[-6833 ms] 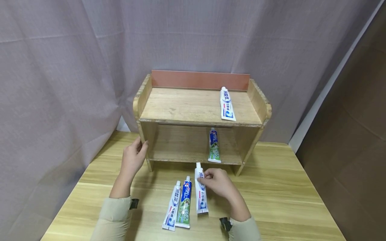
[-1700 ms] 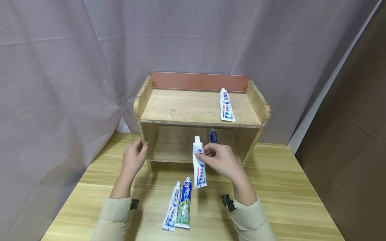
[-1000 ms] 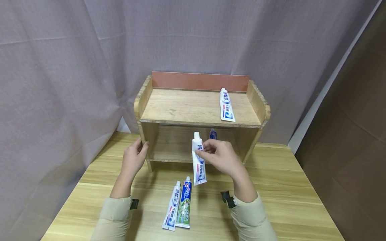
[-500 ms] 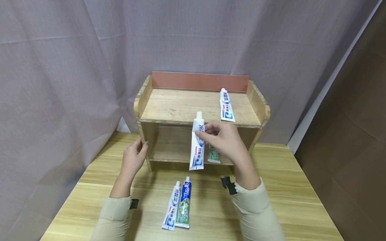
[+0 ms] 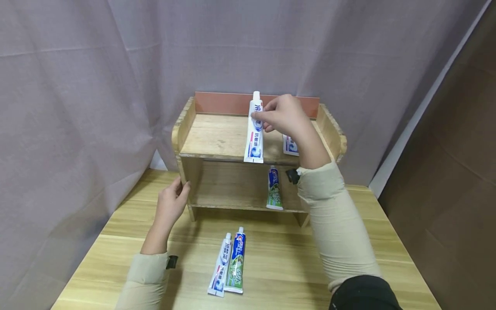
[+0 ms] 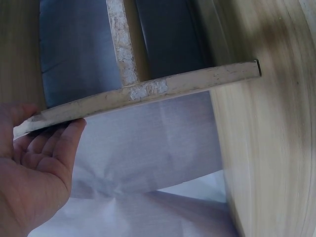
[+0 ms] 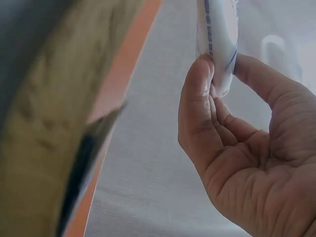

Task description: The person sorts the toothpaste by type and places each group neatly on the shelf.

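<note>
1. The right hand (image 5: 286, 115) is pinching a white toothpaste tube (image 5: 253, 144) at the upper shelf (image 5: 217, 133), its cap (image 5: 256, 95) pointing up, its long axis running nearly vertical in the head view.
2. The left hand (image 5: 172, 204) is gripping the left side panel (image 5: 187, 119) of the rack (image 5: 228, 183).
3. A wood-grain table (image 5: 387, 241) is supporting the rack; a grey curtain (image 5: 232, 47) is hanging behind.
4. The right hand is partly hiding a second tube (image 5: 289, 147).

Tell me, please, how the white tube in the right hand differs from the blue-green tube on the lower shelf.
The white tube is pinched in the right hand, while the blue-green tube lies on the lower shelf. The white tube has blue lettering; the blue-green tube is blue near its cap, green below. Both point cap upward in the head view.
</note>
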{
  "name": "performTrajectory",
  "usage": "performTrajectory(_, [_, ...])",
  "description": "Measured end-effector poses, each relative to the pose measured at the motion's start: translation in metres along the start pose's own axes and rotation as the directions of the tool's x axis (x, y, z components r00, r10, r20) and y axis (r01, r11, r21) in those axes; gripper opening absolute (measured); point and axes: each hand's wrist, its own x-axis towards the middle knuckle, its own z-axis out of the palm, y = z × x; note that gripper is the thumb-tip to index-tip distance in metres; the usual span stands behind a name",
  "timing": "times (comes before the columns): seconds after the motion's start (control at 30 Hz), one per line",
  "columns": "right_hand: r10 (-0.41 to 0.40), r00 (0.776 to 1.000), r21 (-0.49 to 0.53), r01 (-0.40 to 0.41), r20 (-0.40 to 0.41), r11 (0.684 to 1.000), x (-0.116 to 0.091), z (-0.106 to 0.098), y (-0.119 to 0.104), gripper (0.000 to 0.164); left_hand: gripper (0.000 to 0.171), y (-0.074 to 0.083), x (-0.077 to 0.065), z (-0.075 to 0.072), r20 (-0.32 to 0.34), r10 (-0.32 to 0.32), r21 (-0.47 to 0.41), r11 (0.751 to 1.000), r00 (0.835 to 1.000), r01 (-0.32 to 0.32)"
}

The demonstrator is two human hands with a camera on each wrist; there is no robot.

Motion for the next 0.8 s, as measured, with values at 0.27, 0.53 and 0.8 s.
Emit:
performTrajectory(0.27, [0.114, 0.989, -0.017, -0.113, 0.094, 0.993, 0.027, -0.009, -0.002, 0.038, 0.034, 0.002, 0.000, 0.001, 0.011, 0.006, -0.021, 1.000, 1.000, -0.005])
performTrajectory(0.53, [0.145, 0.985, -0.024, -0.144, 0.098, 0.989, 0.037, -0.005, 0.002, 0.038, 0.034, 0.002, 0.001, 0.000, 0.007, 0.021, -0.016, 1.000, 1.000, -0.021])
performTrajectory(0.8, [0.167, 0.984, -0.045, -0.165, 0.056, 0.985, 0.040, 0.006, 0.012, 0.037, 0.035, 0.002, 0.000, 0.001, 0.026, 0.024, -0.023, 0.999, 0.999, -0.024])
